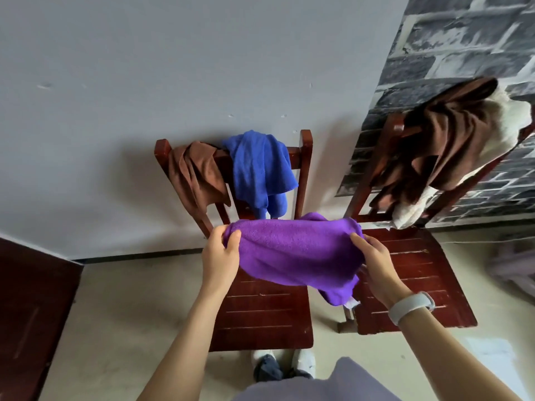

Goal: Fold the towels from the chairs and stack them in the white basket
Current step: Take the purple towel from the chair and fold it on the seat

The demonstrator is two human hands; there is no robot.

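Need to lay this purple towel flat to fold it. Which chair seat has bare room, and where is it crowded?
Both seats look bare: the left chair seat below the purple towel, and the right chair seat beside the right hand. The backrests are crowded: brown towel and blue towel on the left, dark brown towel over a white towel on the right.
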